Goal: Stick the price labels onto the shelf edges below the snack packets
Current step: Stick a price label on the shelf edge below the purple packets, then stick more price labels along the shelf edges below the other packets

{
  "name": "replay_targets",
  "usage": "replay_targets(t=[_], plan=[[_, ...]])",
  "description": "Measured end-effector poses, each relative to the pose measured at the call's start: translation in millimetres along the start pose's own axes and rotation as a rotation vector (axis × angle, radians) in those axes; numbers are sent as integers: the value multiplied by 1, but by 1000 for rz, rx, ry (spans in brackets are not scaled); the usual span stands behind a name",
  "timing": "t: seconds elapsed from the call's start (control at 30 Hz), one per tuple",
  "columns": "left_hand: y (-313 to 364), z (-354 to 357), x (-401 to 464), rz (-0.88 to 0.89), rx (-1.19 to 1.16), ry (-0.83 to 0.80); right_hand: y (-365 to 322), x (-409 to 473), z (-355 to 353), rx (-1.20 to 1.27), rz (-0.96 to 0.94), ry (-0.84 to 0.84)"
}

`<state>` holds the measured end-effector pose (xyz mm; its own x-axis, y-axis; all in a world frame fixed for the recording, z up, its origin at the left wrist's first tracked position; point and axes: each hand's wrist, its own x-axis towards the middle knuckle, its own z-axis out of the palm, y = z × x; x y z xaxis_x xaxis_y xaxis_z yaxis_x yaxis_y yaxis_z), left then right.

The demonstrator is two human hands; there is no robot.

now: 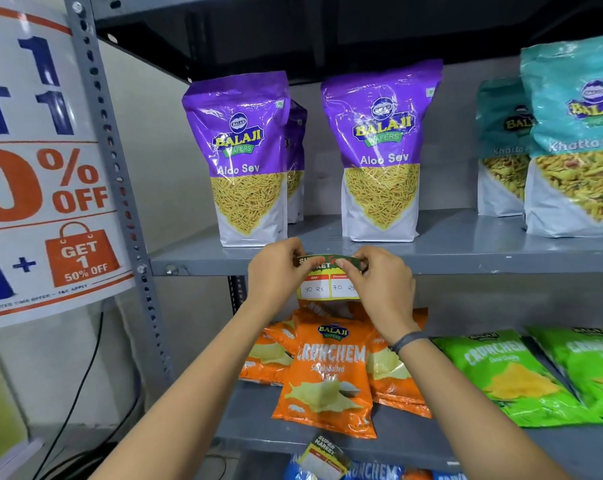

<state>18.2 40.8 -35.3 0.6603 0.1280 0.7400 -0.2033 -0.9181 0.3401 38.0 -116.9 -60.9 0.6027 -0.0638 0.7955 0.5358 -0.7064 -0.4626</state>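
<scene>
A green and yellow price label (327, 282) with handwritten prices is held against the front edge of the grey shelf (483, 263), below and between two purple Aloo Sev packets (249, 157) (379, 150). My left hand (279, 275) pinches the label's top left corner. My right hand (379, 282) pinches its top right part, covering that side. The label's top strip bends over at the shelf edge. Another price label (324, 457) hangs on the edge of the lower shelf (258, 431), under an orange Crunchem packet (327, 372).
Teal Khatta packets (577, 140) stand at the right of the upper shelf. Green Crunchem packets (521, 375) lie on the lower shelf at right. A discount poster (40, 161) hangs left of the perforated shelf post (120, 174). Black cables (81, 393) run down at lower left.
</scene>
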Motion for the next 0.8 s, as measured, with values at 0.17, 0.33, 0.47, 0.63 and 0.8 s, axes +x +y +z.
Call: replay_targets(t=[0.17, 0.33, 0.47, 0.63, 0.8], plan=[[8, 3, 0, -82, 17, 63, 2, 2, 1, -3, -2, -14], [15, 8, -9, -41, 261, 232, 9, -3, -7, 65, 35, -2], [44, 26, -23, 97, 242, 347, 35, -4, -30, 80, 98, 60], [116, 72, -46, 243, -62, 259, 96, 0, -87, 8, 132, 192], [209, 132, -67, 308, -223, 135, 179, 9, -168, -87, 189, 303]])
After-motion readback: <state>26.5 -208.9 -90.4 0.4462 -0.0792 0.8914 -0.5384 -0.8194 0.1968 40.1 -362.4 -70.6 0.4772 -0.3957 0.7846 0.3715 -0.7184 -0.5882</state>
